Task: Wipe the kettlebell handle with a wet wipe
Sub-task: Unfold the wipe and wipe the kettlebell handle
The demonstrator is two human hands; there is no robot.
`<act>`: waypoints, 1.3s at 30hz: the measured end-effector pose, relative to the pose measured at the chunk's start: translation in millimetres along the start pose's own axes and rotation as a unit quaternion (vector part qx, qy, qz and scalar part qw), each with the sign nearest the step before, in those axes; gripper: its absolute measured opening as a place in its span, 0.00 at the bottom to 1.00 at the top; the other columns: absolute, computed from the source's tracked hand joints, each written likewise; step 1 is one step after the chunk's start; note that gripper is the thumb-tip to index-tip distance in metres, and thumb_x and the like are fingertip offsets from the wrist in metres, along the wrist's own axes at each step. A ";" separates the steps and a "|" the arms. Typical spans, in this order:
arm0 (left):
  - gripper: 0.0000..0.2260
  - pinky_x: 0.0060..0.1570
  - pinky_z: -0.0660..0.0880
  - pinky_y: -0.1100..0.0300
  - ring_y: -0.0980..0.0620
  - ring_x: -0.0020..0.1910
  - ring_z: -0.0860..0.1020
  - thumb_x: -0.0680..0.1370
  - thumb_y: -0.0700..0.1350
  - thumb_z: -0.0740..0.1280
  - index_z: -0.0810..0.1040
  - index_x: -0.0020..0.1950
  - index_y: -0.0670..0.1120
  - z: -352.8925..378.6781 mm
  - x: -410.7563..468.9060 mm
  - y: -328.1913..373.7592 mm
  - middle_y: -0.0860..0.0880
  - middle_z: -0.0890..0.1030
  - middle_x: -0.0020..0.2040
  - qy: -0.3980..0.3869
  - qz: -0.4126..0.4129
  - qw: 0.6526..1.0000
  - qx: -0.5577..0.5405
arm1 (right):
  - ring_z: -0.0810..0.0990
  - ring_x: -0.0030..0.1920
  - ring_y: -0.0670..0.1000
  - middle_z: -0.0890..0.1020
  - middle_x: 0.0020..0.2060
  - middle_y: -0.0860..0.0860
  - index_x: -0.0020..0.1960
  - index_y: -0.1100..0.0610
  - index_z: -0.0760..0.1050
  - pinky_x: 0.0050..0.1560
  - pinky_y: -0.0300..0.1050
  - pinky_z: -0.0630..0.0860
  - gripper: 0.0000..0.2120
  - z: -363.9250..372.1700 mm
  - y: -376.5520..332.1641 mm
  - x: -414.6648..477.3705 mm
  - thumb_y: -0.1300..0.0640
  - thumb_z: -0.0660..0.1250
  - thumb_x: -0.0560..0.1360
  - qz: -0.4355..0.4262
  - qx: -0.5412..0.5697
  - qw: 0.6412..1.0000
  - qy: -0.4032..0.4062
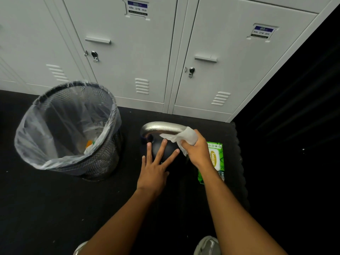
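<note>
- While the left hand (154, 170) rests spread on the kettlebell (155, 152), the right hand (196, 151) grips a wet wipe (187, 135) round the right end of the handle (161, 126).
- The lined mesh bin (103, 162) holds a few scraps (89, 144).
- A wipes pack (215, 159) lies beside the kettlebell.

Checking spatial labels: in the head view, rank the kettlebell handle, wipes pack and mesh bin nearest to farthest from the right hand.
From the right hand:
1. Kettlebell handle: gripped through the wet wipe.
2. Wipes pack: just right, on floor.
3. Mesh bin: far left.
</note>
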State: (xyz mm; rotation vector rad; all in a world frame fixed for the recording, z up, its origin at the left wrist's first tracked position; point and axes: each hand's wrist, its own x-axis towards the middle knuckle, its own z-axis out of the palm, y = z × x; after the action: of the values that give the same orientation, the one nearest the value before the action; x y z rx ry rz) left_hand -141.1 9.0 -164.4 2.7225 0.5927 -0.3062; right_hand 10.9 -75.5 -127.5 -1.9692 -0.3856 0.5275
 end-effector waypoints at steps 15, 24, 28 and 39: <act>0.45 0.78 0.45 0.36 0.35 0.74 0.24 0.83 0.49 0.63 0.23 0.70 0.72 0.4 -0.5 1.0 0.55 0.20 0.75 0.004 -0.002 1.000 0.010 | 0.77 0.55 0.52 0.79 0.53 0.51 0.59 0.53 0.73 0.51 0.46 0.76 0.19 9.2 0.7 -2.0 0.68 0.68 0.72 -0.138 -0.111 0.982 0.057; 0.43 0.77 0.47 0.35 0.35 0.75 0.25 0.83 0.49 0.63 0.28 0.74 0.71 -2.9 -0.2 -0.3 0.56 0.20 0.75 0.005 0.009 1.000 -0.001 | 0.83 0.51 0.50 0.84 0.50 0.50 0.65 0.53 0.75 0.52 0.47 0.81 0.26 -8.1 5.1 11.2 0.64 0.77 0.69 0.077 0.015 0.993 -0.089; 0.44 0.77 0.48 0.36 0.35 0.75 0.26 0.82 0.48 0.63 0.27 0.73 0.71 -3.3 -0.8 0.1 0.56 0.21 0.75 0.006 0.004 1.000 0.006 | 0.82 0.48 0.52 0.83 0.47 0.51 0.57 0.56 0.77 0.50 0.48 0.80 0.17 0.5 -10.7 11.2 0.61 0.76 0.70 0.085 -0.060 0.995 -0.010; 0.38 0.77 0.47 0.38 0.37 0.76 0.27 0.82 0.46 0.63 0.40 0.79 0.68 -19.7 -2.5 3.4 0.57 0.25 0.78 -0.024 0.012 0.999 -0.048 | 0.78 0.58 0.50 0.80 0.59 0.48 0.67 0.46 0.74 0.59 0.47 0.77 0.26 -8.4 -10.4 -22.8 0.68 0.65 0.74 -0.028 -0.003 0.999 0.026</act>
State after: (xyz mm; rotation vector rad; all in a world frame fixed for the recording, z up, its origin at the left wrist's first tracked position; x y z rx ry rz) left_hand -139.2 12.4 -144.7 2.6212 0.5471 -0.3278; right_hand -4.6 -88.5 -110.5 -1.9677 -0.4089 0.4398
